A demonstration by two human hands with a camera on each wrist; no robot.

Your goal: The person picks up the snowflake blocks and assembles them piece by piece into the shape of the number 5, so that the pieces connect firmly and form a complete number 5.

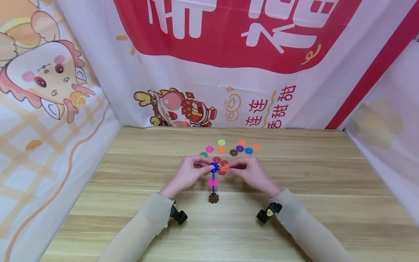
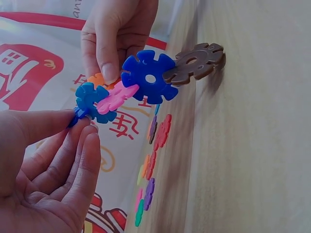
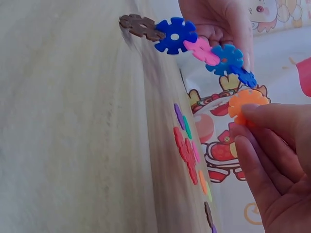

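My left hand (image 1: 191, 171) pinches the dark blue snowflake disc (image 1: 214, 167) at the end of a chain of slotted snowflake discs. From there the chain runs through a lighter blue disc (image 2: 92, 103), a pink disc (image 2: 118, 96) and a blue disc (image 2: 150, 76) to a brown disc (image 2: 200, 63), whose edge appears to meet the tabletop. Between thumb and fingers, my right hand (image 1: 251, 174) holds an orange snowflake disc (image 3: 247, 104). That disc is close beside the dark blue one; whether they touch, I cannot tell.
Several loose discs lie on the wooden table (image 1: 144, 233) beyond my hands, among them red (image 1: 216, 159), purple (image 1: 240, 149), yellow (image 1: 221, 142) and green (image 1: 204, 154) ones. A printed cloth (image 1: 196, 76) hangs behind the table, with more cloth at both sides.
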